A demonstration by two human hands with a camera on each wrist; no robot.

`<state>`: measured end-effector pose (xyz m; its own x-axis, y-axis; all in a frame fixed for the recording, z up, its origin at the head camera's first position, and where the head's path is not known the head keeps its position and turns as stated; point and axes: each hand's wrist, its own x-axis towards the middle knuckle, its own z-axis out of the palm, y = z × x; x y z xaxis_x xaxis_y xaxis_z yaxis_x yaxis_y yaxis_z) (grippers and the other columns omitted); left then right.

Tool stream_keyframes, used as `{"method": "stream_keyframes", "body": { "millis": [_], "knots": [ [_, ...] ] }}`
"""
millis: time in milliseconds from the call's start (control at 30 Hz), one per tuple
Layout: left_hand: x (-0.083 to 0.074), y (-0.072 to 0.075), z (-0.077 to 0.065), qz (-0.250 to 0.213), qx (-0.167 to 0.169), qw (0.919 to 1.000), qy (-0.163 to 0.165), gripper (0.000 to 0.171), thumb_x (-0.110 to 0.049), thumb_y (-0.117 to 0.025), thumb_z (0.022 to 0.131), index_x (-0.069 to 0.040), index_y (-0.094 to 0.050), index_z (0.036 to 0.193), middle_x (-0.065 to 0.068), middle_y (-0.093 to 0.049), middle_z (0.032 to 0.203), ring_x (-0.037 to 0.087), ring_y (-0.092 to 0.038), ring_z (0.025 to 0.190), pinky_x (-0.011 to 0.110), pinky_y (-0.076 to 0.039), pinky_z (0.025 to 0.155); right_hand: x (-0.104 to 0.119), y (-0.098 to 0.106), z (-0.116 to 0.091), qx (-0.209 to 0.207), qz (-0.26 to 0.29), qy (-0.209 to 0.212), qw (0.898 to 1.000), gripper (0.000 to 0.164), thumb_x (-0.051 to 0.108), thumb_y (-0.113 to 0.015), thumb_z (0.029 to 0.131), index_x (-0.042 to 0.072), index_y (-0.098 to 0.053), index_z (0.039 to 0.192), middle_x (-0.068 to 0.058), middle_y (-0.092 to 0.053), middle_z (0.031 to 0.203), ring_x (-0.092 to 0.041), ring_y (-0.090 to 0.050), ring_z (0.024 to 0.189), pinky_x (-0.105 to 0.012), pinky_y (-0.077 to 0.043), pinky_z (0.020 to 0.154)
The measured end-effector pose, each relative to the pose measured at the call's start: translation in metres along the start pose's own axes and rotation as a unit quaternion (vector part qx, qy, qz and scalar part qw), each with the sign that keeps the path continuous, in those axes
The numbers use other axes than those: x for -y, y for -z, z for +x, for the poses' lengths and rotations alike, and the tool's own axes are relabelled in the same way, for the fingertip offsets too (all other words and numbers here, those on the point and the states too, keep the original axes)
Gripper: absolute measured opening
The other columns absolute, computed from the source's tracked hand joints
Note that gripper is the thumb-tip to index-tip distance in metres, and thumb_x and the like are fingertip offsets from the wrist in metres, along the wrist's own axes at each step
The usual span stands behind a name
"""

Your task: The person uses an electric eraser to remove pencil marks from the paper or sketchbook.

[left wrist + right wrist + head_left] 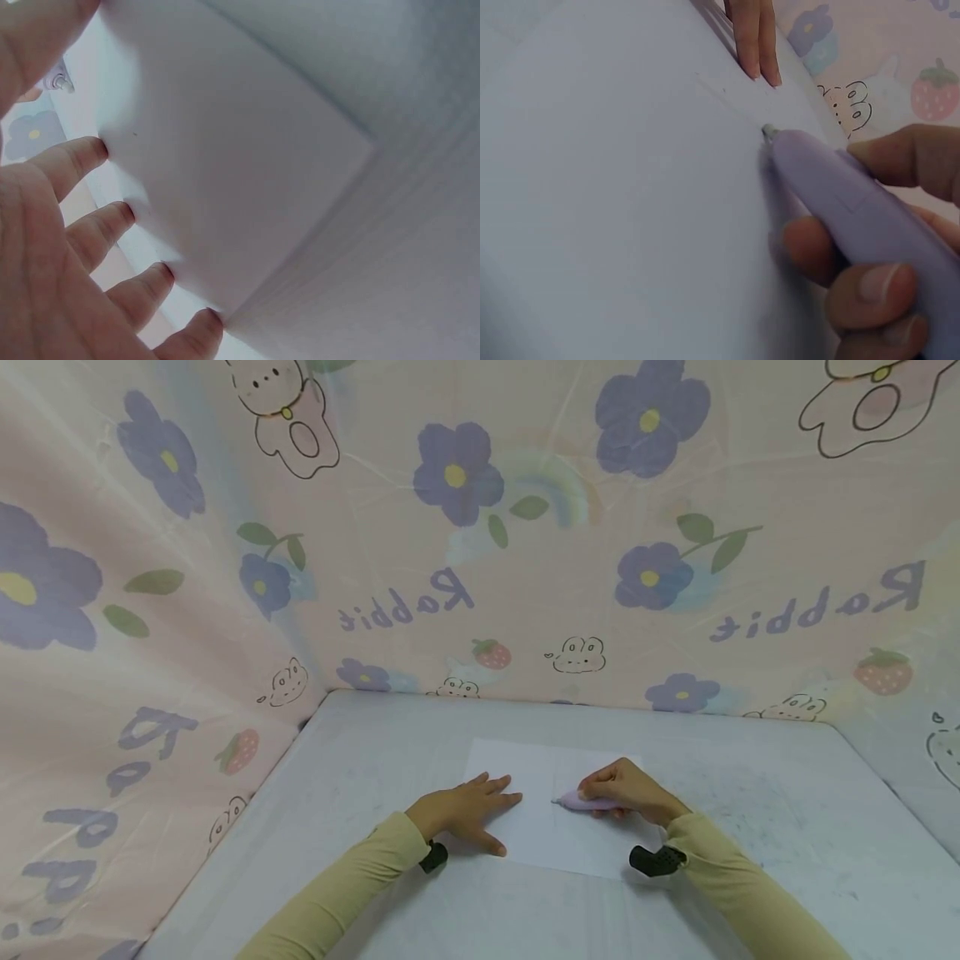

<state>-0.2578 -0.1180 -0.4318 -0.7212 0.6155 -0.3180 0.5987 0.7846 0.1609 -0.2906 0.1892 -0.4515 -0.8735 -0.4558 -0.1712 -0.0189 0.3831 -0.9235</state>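
Pale tabletop (375,735), left hand (467,811) splayed on paper (543,847), right hand (630,789) gripping a purple pen (859,206); looks mid-stroke, next bit probably needs steadiness.

Flower-printed curtain (540,556) behind white table (382,752)

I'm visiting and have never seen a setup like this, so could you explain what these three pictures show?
There is no robot here, just a person's bare hands and beige-yellow sleeves. The wide picture comes from a camera worn on the head, looking forward and down. The two close ones come from cameras on the wrists, probably the black devices. On the white table lies a sheet of white paper. The left hand touches it with spread fingers. The right hand grips a lilac pen-shaped tool, its tip toward the paper. Behind hangs a cloth printed with flowers and rabbits.
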Motion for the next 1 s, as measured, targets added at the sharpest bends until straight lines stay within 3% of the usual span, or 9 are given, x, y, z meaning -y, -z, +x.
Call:
{"method": "stream_keyframes", "body": {
  "millis": [333, 567, 767, 1000],
  "knots": [
    [-0.0004, 0.0012, -0.0007, -0.001, 0.002, 1.0000, 0.001, 0.087, -0.059, -0.068, 0.082, -0.029, -0.030, 0.154, 0.000, -0.016, 0.160, 0.030, -0.014, 0.145, 0.046, -0.024, 0.112, -0.0004, -0.0005, -0.0008, -0.013, -0.007, 0.006, 1.000, 0.023, 0.017, -0.070, 0.088, -0.002, -0.074, 0.101, -0.013, -0.070, 0.082, -0.008, -0.050, 0.048, -0.019, -0.034, 0.042],
    [-0.0004, 0.0004, -0.0003, 0.000, 0.002, 1.0000, 0.000, 0.087, -0.059, -0.068, 0.082, -0.028, -0.030, 0.154, 0.000, -0.016, 0.160, 0.030, -0.014, 0.145, 0.046, -0.024, 0.112, -0.0012, 0.0025, 0.0005, -0.020, -0.007, 0.003, 1.000, 0.026, 0.019, -0.070, 0.089, -0.002, -0.073, 0.104, -0.013, -0.070, 0.090, -0.008, -0.051, 0.049, -0.020, -0.035, 0.042],
    [0.0003, 0.0001, 0.0007, 0.004, 0.002, 1.0000, -0.002, 0.087, -0.059, -0.068, 0.082, -0.028, -0.030, 0.154, 0.001, -0.016, 0.160, 0.031, -0.015, 0.145, 0.045, -0.024, 0.112, -0.0006, 0.0016, 0.0008, -0.018, -0.007, -0.002, 1.000, 0.025, 0.019, -0.071, 0.088, -0.001, -0.074, 0.102, -0.014, -0.070, 0.081, -0.008, -0.048, 0.046, -0.020, -0.033, 0.041],
    [0.0014, -0.0012, 0.0012, 0.001, -0.001, 1.0000, -0.003, 0.087, -0.059, -0.069, 0.082, -0.028, -0.030, 0.154, 0.001, -0.017, 0.160, 0.031, -0.015, 0.145, 0.045, -0.024, 0.112, -0.0002, 0.0020, -0.0004, -0.029, -0.012, -0.008, 0.999, 0.025, 0.019, -0.072, 0.087, -0.001, -0.074, 0.102, -0.013, -0.070, 0.083, -0.008, -0.048, 0.046, -0.020, -0.034, 0.041]
  ]
}}
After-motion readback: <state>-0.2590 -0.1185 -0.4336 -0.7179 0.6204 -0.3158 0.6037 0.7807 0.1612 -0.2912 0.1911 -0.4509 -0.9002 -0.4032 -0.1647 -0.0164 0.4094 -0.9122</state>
